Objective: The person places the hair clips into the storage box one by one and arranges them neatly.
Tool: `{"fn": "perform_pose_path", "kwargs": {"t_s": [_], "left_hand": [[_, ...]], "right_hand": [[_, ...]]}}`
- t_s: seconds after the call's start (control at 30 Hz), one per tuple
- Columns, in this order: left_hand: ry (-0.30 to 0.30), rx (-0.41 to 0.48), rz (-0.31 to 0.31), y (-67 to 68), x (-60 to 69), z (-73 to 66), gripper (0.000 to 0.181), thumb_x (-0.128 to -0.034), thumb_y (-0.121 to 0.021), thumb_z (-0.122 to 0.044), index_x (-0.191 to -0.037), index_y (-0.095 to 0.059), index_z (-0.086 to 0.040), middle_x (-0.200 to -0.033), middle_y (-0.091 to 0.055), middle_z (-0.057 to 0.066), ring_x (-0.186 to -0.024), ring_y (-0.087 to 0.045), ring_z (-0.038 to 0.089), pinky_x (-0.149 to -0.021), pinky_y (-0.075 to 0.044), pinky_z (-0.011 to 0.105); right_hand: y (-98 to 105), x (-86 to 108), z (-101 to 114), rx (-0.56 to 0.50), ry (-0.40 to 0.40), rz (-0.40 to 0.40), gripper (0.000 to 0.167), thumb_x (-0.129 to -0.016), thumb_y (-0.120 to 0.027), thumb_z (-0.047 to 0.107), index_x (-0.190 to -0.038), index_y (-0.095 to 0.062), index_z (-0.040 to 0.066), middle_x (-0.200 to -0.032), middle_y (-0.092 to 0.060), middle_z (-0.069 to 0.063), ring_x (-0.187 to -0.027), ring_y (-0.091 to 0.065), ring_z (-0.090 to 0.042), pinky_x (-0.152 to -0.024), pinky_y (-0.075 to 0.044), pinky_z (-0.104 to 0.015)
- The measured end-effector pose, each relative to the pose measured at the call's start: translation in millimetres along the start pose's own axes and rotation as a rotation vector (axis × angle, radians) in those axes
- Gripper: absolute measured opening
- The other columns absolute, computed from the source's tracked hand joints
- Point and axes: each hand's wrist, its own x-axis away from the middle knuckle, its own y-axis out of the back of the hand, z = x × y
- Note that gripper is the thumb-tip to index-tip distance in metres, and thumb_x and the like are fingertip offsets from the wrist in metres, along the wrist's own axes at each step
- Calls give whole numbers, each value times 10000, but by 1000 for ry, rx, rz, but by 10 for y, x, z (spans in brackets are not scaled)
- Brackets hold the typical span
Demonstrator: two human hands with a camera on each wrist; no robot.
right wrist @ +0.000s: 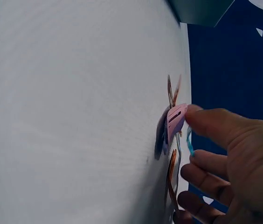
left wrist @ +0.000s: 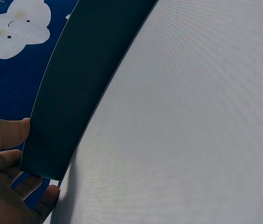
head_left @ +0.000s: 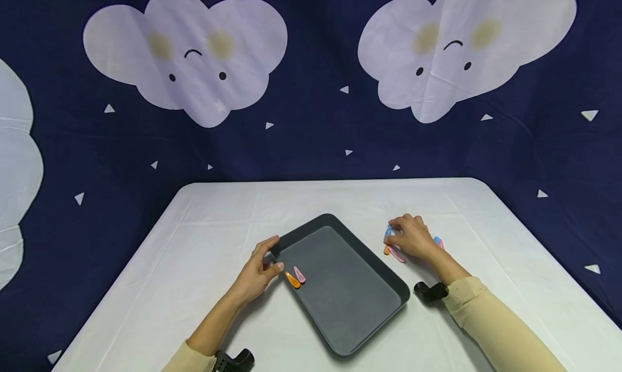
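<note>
My left hand [head_left: 259, 272] holds the left corner of a dark grey rectangular tray [head_left: 350, 285], its thumb at the rim and fingers against the outer wall, as the left wrist view shows. Inside the tray, near that hand, lie an orange hair clip [head_left: 292, 279] and a pink hair clip [head_left: 299, 275]. My right hand [head_left: 412, 236] is over a small group of hair clips on the table. Its thumb touches a pink clip [right wrist: 176, 117], and a blue clip [right wrist: 190, 141] shows between the parted thumb and index finger. An orange clip [head_left: 386, 250] lies beside them.
Blue and pink clips [head_left: 438, 241] lie to the right, partly hidden behind my right wrist. White cloth covers the table [head_left: 218, 215]. Beyond its far edge hangs a dark blue curtain [head_left: 311, 145] with clouds and triangles.
</note>
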Motion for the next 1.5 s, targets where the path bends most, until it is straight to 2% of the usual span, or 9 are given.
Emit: {"fn": "perform_pose_path", "kwargs": {"t_s": [0.27, 0.53, 0.7, 0.93, 1.03, 1.17, 1.33, 1.5], "left_hand": [[-4, -20, 0, -6, -20, 13, 612, -883, -618, -36, -1438, -363, -62, -1493, -326, 104, -1305, -345, 286, -876, -406, 213], [-7, -17, 1, -6, -13, 28, 613, -883, -617, -34, -1440, -362, -63, -1495, -323, 109, -1295, -355, 297, -871, -408, 208], [-2, -20, 5, -5, -5, 28, 610, -888, -612, -40, -1442, -357, -66, -1500, -315, 108, -1313, -345, 300, -880, -407, 215], [10, -18, 6, -2, 2, 14, 611, -890, -613, -46, -1444, -358, -75, -1504, -314, 99, -1335, -332, 297, -923, -413, 283], [7, -17, 6, -1, 4, 16, 611, -889, -613, -43, -1443, -357, -69, -1504, -313, 104, -1327, -337, 298, -913, -414, 270], [8, -15, 8, 0, 5, 16, 609, -893, -610, -53, -1445, -354, -72, -1506, -310, 102, -1321, -341, 296, -899, -411, 246], [3, -11, 6, -3, 3, 13, 605, -894, -608, -53, -1444, -356, -71, -1505, -311, 104, -1337, -330, 298, -925, -416, 294], [0, -6, -1, -7, -3, 10, 613, -886, -614, -39, -1442, -357, -63, -1500, -314, 106, -1333, -329, 303, -905, -411, 250]], "right_hand": [[67, -1, 41, -31, 19, 25, 508, -763, -727, 286, -1184, -628, 19, -1091, -635, -156, -992, -493, -340, -843, -384, -456], [201, -27, 206, -53, 72, 32, 495, -794, -729, 274, -1201, -615, 17, -1109, -632, -162, -1011, -495, -326, -816, -402, -432], [287, -59, 348, -72, 97, 25, 503, -793, -737, 281, -1213, -614, 34, -1121, -628, -140, -1024, -487, -299, -821, -396, -418], [397, -80, 582, -103, 130, 32, 501, -785, -749, 296, -1214, -619, 73, -1133, -620, -112, -1016, -477, -267, -823, -394, -400], [421, -66, 691, -125, 150, 40, 492, -782, -749, 296, -1207, -624, 83, -1138, -615, -98, -1036, -471, -261, -843, -396, -409], [428, -41, 835, -147, 177, 60, 480, -778, -747, 294, -1201, -628, 101, -1141, -611, -68, -1094, -459, -255, -896, -399, -444], [413, -17, 1008, -177, 216, 81, 481, -777, -754, 289, -1205, -624, 114, -1143, -604, -34, -1100, -450, -228, -914, -404, -441], [372, -10, 1160, -169, 302, 67, 490, -767, -766, 267, -1204, -627, 96, -1139, -611, -41, -1066, -469, -225, -886, -417, -423]]}}
